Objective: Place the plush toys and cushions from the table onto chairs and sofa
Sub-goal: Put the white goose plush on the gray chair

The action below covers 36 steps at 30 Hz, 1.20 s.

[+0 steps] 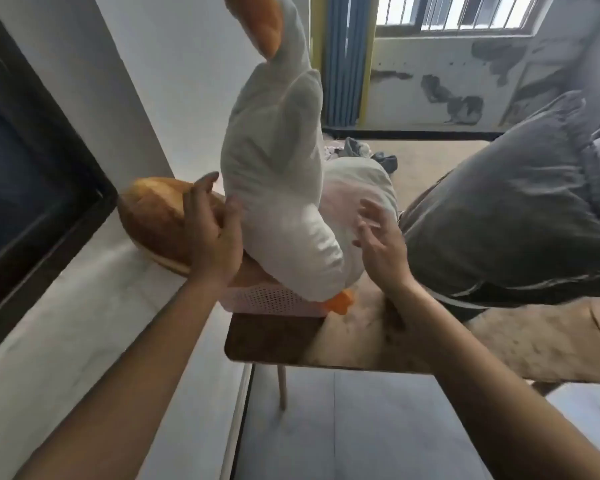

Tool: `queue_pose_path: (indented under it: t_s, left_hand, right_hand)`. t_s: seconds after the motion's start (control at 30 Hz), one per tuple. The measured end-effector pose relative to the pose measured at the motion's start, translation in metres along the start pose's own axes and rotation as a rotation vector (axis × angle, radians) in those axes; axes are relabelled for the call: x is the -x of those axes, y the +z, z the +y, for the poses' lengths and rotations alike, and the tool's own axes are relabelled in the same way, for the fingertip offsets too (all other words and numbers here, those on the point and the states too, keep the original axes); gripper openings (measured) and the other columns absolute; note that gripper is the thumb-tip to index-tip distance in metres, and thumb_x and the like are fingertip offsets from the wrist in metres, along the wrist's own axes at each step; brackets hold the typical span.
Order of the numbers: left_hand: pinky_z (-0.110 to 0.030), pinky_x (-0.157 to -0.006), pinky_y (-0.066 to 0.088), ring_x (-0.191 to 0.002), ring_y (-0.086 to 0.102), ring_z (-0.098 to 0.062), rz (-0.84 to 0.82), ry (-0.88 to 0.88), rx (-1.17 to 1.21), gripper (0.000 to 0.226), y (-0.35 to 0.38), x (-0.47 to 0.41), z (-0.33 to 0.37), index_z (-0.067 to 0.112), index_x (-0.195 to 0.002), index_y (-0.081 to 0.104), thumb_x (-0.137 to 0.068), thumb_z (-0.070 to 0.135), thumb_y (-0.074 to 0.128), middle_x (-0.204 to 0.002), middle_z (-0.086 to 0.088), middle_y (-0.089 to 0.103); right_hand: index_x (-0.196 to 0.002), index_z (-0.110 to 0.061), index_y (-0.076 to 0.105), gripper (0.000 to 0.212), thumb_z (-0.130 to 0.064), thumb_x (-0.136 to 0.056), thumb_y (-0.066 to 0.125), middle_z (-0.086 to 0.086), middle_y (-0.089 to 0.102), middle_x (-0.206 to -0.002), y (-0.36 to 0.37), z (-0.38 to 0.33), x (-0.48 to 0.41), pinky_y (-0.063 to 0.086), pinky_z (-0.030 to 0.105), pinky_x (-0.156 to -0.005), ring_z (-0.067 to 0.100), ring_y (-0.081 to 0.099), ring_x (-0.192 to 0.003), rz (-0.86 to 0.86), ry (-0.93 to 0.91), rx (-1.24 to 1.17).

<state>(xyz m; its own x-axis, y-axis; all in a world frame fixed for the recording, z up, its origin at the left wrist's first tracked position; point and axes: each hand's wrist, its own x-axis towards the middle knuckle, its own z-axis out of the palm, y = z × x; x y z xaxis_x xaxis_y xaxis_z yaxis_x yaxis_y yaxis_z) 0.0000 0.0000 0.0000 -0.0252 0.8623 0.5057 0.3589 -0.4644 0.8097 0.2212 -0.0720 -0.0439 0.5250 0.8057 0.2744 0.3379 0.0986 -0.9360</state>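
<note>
While the left hand [215, 233] grips the white goose toy [278, 188] (right hand [381, 244] spread, empty), cushions remain on the desk [361, 344].

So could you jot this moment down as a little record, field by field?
left hand: pressed against the white goose plush and the bread-shaped cushion
right hand: open, fingers spread, just beside the plush
plush pose: head down, orange beak near the pink mesh tray
support: wooden table
nearby: grey cushion on the right
</note>
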Motion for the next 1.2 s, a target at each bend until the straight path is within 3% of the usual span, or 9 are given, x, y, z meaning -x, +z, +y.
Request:
queue_pose_path:
  t_s: [0.07,0.2,0.3,0.4,0.6,0.7,0.87,0.97,1.2]
  left_hand:
    - [0.002,-0.100,0.025,-0.137,0.039,-0.013,0.013,-0.075,0.023,0.051,0.014,-0.030,-0.002,0.010,-0.150,0.038,-0.106,0.035,0.043,-0.153,-0.008,0.041]
    - [-0.036,-0.123,0.022,-0.150,0.031,-0.025,-0.129,-0.379,0.045,0.074,0.041,-0.068,-0.016,0.017,-0.159,0.026,-0.100,0.062,0.029,-0.163,-0.006,0.033]
    - [-0.037,-0.122,0.027,-0.143,0.042,-0.017,-0.206,-0.342,0.173,0.085,0.045,-0.066,-0.018,0.020,-0.155,0.038,-0.089,0.073,0.023,-0.156,0.000,0.046]
    - [-0.037,-0.122,0.029,-0.140,0.044,-0.008,-0.209,-0.209,0.247,0.082,0.035,-0.058,-0.001,0.021,-0.152,0.044,-0.091,0.072,0.022,-0.152,0.006,0.049]
    - [-0.025,-0.113,0.038,-0.132,0.051,-0.002,-0.179,0.030,0.216,0.063,0.014,-0.067,0.068,0.026,-0.152,0.045,-0.098,0.059,0.039,-0.149,0.011,0.053]
    - [-0.017,-0.092,0.041,-0.100,0.060,0.014,-0.185,0.167,0.277,0.041,0.019,-0.059,0.114,0.015,-0.133,0.063,-0.103,0.038,0.044,-0.123,0.012,0.065]
    - [-0.021,-0.112,0.038,-0.134,0.049,-0.006,-0.288,0.347,0.496,0.043,0.059,-0.005,0.174,0.015,-0.144,0.055,-0.104,0.031,0.048,-0.142,0.005,0.055]
    - [-0.045,-0.117,0.039,-0.142,0.048,-0.019,-0.430,0.485,0.640,0.043,0.091,0.043,0.203,0.018,-0.145,0.049,-0.105,0.032,0.047,-0.147,-0.002,0.055]
    - [-0.049,-0.118,0.037,-0.141,0.049,-0.026,-0.715,0.647,0.924,0.036,0.153,0.202,0.295,0.023,-0.138,0.051,-0.103,0.023,0.052,-0.143,-0.013,0.059]
  right_hand:
    - [-0.149,-0.020,0.044,0.044,-0.025,-0.106,0.050,0.004,0.055,-0.140,0.021,-0.016,-0.023,0.058,0.045,-0.097,0.024,0.061,-0.123,-0.012,0.060,-0.117]
    - [-0.163,-0.022,0.009,0.083,-0.058,-0.096,0.041,0.007,0.033,-0.164,0.061,-0.037,-0.062,0.035,0.048,-0.121,0.028,0.040,-0.147,-0.219,0.287,-0.195]
    - [-0.163,-0.017,0.019,0.065,-0.050,-0.107,0.022,0.001,0.021,-0.170,0.067,-0.045,-0.055,0.009,0.034,-0.129,0.016,0.018,-0.156,-0.335,0.140,-0.045]
    - [-0.162,-0.019,0.021,0.053,-0.036,-0.112,0.019,-0.002,0.020,-0.170,0.061,-0.063,-0.045,0.007,0.023,-0.125,0.010,0.014,-0.156,-0.334,0.012,-0.008]
    - [-0.154,-0.022,0.042,0.048,-0.038,-0.112,0.025,-0.024,0.046,-0.144,0.024,-0.100,-0.035,0.031,0.013,-0.116,-0.017,0.042,-0.128,-0.167,-0.033,-0.206]
    - [-0.142,-0.039,0.052,0.042,-0.047,-0.105,0.035,-0.018,0.055,-0.146,-0.005,-0.106,-0.022,0.037,0.042,-0.120,0.010,0.045,-0.142,-0.064,0.066,-0.290]
    - [-0.122,-0.030,0.064,0.033,-0.039,-0.109,0.035,-0.019,0.076,-0.109,-0.084,-0.118,0.033,0.060,0.023,-0.083,0.001,0.072,-0.101,0.115,0.113,-0.439]
    - [-0.090,-0.023,0.059,0.041,-0.022,-0.112,0.024,-0.020,0.071,-0.061,-0.139,-0.113,0.078,0.051,0.009,-0.056,-0.008,0.068,-0.060,0.296,0.116,-0.400]
    - [-0.082,-0.014,0.050,0.034,-0.022,-0.108,0.029,-0.007,0.060,-0.054,-0.273,-0.091,0.219,0.044,0.024,-0.061,0.008,0.057,-0.058,0.913,0.233,-0.197]
